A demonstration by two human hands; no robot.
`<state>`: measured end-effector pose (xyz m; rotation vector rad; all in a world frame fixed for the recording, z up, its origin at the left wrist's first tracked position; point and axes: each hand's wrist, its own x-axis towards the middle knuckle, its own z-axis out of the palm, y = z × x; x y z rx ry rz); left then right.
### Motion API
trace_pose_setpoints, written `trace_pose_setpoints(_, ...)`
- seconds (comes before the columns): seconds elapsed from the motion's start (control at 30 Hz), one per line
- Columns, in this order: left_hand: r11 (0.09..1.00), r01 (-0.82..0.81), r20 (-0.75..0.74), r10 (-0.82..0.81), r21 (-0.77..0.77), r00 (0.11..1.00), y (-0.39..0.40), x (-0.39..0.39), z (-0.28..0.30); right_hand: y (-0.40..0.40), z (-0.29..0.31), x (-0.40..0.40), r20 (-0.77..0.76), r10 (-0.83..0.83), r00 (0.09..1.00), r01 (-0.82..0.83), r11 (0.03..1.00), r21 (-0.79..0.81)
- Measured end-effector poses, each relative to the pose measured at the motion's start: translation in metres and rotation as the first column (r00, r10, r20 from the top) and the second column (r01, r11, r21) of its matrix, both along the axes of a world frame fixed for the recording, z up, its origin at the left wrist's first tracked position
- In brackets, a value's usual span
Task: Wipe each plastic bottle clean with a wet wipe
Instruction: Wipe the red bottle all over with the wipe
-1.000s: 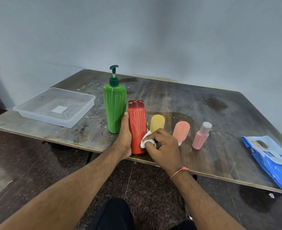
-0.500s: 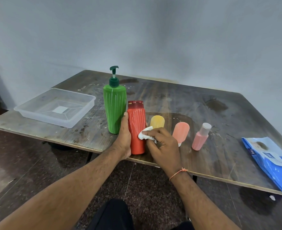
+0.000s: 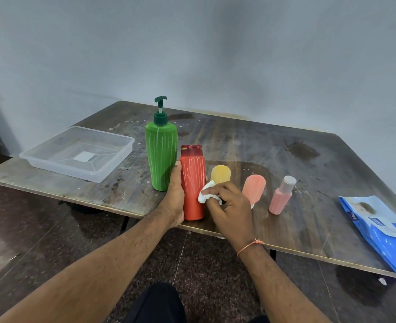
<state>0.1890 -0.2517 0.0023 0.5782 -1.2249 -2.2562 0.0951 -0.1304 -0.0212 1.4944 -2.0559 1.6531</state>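
Dark stained wooden surface (image 3: pixel 250 145) against a pale wall. Left hand (image 3: pixel 175 197) wraps its grip round the red bottle (image 3: pixel 192 183), upright at the near edge. Right hand (image 3: pixel 230 206) pinches a crumpled white wet wipe (image 3: pixel 205 194) against the bottle's right side. Green pump bottle (image 3: pixel 161 155) just left; yellow (image 3: pixel 220 174), peach (image 3: pixel 253 188) and pink (image 3: pixel 281 198) bottles to the right. Clear tray (image 3: pixel 52 162) far left, blue wipe packet (image 3: pixel 378 229) far right.

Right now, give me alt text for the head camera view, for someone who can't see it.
A person's left hand grips an upright red bottle at the near edge of a worn wooden table while the right hand presses a white wet wipe against its side. A green pump bottle, yellow, peach and pink bottles, a clear tray and a blue wipes pack surround it.
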Motion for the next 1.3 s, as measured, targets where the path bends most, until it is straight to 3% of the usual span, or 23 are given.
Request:
trace_pose_setpoints(0.13,1.0,0.01,-0.004,-0.01,0.007,1.0,0.0001,0.0003,-0.0003,0.0017,-0.0005,0.0021,-0.038,0.066,0.997,-0.066,0.998,0.011)
trace_pose_setpoints(0.3,1.0,0.015,-0.01,-0.016,-0.018,1.0,0.0008,0.0005,-0.0009,0.0006,0.0007,0.0016,-0.028,-0.017,0.999,0.018,1.0,0.004)
trace_pose_setpoints(0.43,1.0,0.017,-0.013,-0.017,0.006,1.0,-0.0004,0.0003,-0.0013,0.0005,-0.0017,0.0037,-0.092,0.059,0.994,-0.056,0.998,0.032)
trace_pose_setpoints(0.6,1.0,0.015,-0.012,-0.015,-0.01,1.0,0.0007,0.0003,-0.0015,0.0006,-0.0015,0.0031,-0.112,0.002,0.994,-0.002,1.0,0.005)
trace_pose_setpoints(0.7,1.0,0.007,-0.01,-0.007,0.007,1.0,-0.0005,0.0003,-0.0023,0.002,-0.0014,0.0056,-0.167,0.061,0.984,-0.056,0.998,0.032)
trace_pose_setpoints(0.87,1.0,0.001,-0.016,-0.002,-0.01,1.0,-0.0008,-0.0005,-0.003,-0.0008,-0.0032,0.0011,-0.094,0.018,0.995,-0.016,1.0,0.024)
trace_pose_setpoints(1.3,0.999,-0.022,-0.028,0.021,-0.023,0.999,-0.0026,-0.0023,-0.005,0.003,-0.0004,0.0049,-0.192,0.09,0.977,-0.084,0.996,0.039)
